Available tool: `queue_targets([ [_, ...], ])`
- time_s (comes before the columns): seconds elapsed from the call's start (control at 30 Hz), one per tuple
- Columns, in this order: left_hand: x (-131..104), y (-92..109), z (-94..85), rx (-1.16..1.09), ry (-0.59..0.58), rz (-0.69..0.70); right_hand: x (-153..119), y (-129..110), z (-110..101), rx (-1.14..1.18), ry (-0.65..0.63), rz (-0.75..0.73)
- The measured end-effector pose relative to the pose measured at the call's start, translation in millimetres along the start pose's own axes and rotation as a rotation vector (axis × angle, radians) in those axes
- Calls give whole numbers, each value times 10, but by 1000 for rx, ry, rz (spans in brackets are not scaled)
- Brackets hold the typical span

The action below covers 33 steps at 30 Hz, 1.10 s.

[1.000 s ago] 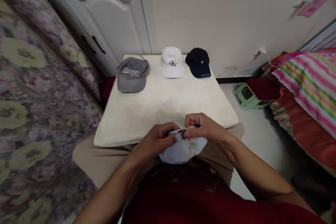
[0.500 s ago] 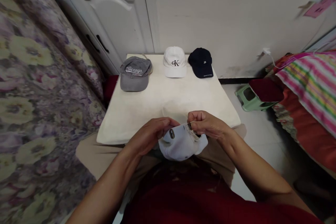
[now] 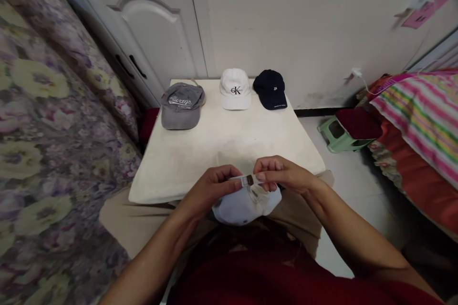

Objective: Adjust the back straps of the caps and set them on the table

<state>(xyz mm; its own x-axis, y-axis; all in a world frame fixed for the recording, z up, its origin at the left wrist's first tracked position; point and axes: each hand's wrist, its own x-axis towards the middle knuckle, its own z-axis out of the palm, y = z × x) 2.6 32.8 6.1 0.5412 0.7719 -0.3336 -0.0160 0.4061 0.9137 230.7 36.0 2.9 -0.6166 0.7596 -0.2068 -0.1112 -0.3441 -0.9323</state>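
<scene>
A pale blue-white baseball cap (image 3: 236, 207) rests in my lap at the table's near edge, its back strap turned up. My left hand (image 3: 220, 182) pinches the strap's left part beside a dark metal buckle (image 3: 249, 180). From the other side, my right hand (image 3: 281, 174) grips the strap end between thumb and fingers, just right of the buckle. The cap's brim is mostly hidden. At the back of the table sit a grey cap (image 3: 182, 105) with white lettering, a white cap (image 3: 235, 89) with black letters and a navy cap (image 3: 270, 89).
The caps stand on a cream-covered table (image 3: 229, 140) against the wall. To the left hang a floral curtain (image 3: 60, 119) and a white cabinet door (image 3: 153, 28). A green stool (image 3: 339, 133) with a red top and a bed with a striped cover (image 3: 418, 105) are at right.
My left fingers have closed on the strap beside the buckle, and the strap is now stretched level between both hands. The whole view has shifted slightly with my head.
</scene>
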Motion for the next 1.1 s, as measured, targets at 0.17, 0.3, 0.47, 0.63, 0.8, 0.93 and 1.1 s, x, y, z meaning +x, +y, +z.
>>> queue_targets([
  [0.17,21,-36,44,10,-2,-12,2,10,30,-34,-48,-21],
  [0.3,21,-29,19,16,17,-8,-29,35,-10,-35,-70,-34],
  [0.47,19,-28,-7,17,6,3,-32,81,-55,-30,-110,-22],
  [0.63,38,-65,5,30,-6,-11,10,96,-28,-13,-112,-35],
  [0.8,59,-66,21,63,-20,-21,19,104,-14,1,-131,-19],
  [0.93,56,-36,35,96,-10,-30,-12,98,-21,-5,-127,-33],
  [1.1,50,-23,36,123,-23,-30,-46,71,-24,-69,-111,-42],
])
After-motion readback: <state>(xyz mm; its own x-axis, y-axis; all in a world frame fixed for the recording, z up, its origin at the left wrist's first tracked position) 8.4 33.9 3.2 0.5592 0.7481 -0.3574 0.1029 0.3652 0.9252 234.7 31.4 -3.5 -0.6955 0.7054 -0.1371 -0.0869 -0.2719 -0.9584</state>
